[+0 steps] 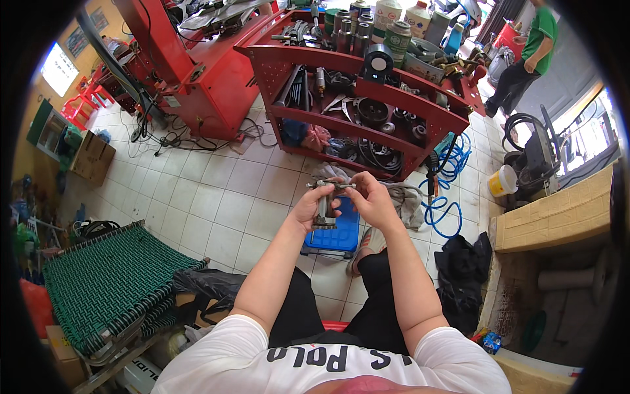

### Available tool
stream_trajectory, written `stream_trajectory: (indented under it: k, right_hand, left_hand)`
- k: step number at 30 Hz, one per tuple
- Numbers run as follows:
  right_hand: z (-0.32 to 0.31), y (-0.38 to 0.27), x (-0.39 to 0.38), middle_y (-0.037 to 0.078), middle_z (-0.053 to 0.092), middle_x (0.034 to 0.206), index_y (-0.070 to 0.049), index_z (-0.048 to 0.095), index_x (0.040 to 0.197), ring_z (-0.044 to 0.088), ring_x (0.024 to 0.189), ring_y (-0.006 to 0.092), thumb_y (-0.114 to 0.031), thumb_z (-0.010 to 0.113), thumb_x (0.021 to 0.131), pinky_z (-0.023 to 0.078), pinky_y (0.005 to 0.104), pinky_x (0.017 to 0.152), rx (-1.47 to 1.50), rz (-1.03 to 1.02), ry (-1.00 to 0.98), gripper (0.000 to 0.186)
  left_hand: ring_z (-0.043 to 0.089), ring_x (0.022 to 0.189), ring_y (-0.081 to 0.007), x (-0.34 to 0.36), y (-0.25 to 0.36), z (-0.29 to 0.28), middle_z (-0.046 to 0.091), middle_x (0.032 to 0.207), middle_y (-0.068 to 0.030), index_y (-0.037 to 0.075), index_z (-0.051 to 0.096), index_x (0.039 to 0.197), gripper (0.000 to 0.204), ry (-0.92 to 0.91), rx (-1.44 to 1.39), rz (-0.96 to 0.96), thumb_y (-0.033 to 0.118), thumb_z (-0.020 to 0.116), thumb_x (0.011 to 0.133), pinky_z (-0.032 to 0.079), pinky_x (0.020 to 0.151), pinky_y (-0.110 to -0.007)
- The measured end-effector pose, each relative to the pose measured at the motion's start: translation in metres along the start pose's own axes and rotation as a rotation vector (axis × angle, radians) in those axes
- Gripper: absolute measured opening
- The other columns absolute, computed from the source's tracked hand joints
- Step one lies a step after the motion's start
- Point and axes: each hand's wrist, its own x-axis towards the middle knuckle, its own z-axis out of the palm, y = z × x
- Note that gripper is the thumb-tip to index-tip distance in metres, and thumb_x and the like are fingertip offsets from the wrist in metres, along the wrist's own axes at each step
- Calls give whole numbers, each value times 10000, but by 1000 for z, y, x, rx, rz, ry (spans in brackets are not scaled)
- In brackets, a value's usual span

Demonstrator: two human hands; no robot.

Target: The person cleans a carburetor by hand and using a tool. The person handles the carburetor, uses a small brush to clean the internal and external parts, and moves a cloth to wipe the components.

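Above a blue plastic case [342,238] on the floor, both hands are together in front of me. My left hand [308,209] is wrapped round a grey metal part [324,213] with a long upright body, a wider lower end and a crosspiece at the top. What kind of part it is, I cannot make out. At the right end of the crosspiece, my right hand [374,198] pinches a small bolt-like piece [353,186] between thumb and fingers. Fingers hide much of the upper section.
A red tool cart [302,56] loaded with cans, sockets and tools stands ahead, beside a red machine [216,98]. Blue hose [453,164] coils at right. A green woven folding bed [111,282] lies left. A person in a green shirt [543,39] stands far right.
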Motion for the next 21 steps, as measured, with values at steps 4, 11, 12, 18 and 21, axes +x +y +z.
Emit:
stream_trajectory:
  k: [4, 11, 12, 18, 21]
  right_hand:
    - [-6, 5, 4, 78, 680, 743, 1, 658, 1076, 613, 633, 132, -224, 688, 1035, 470, 327, 593, -208, 13, -39, 230]
    - [0, -2, 1, 111, 693, 720, -4, 694, 949, 646, 621, 190, -353, 633, 1073, 484, 363, 587, 48, 45, 32, 375]
    - [0, 1, 1, 110, 694, 721, -6, 695, 955, 646, 620, 178, -357, 633, 1074, 482, 354, 581, 8, 6, 31, 376]
    - [-3, 3, 3, 106, 696, 733, -12, 690, 1014, 648, 625, 167, -331, 635, 1073, 489, 341, 588, -181, 100, -23, 329]
    - [-1, -3, 1, 128, 686, 709, -4, 693, 993, 657, 623, 213, -340, 623, 1077, 498, 373, 601, -20, 155, 8, 354]
  left_hand:
    - [670, 851, -166, 0, -1, 0, 698, 1219, -127, 55, 581, 1423, 405, 10, 8, -7, 221, 621, 1056, 694, 721, -412]
    - [670, 848, -169, -1, -1, 2, 697, 1245, -124, 71, 588, 1427, 406, 10, -2, -7, 217, 627, 1050, 694, 718, -412]
    - [669, 843, -169, 0, -1, 2, 696, 1248, -125, 71, 587, 1428, 409, 8, 4, -7, 218, 629, 1049, 694, 718, -411]
    - [665, 831, -166, -1, -1, 1, 691, 1245, -123, 63, 586, 1426, 414, 17, 41, -16, 221, 635, 1047, 693, 718, -411]
    - [674, 828, -159, -2, -1, 4, 692, 1223, -107, 71, 586, 1413, 403, 27, 41, -17, 218, 644, 1042, 687, 708, -404]
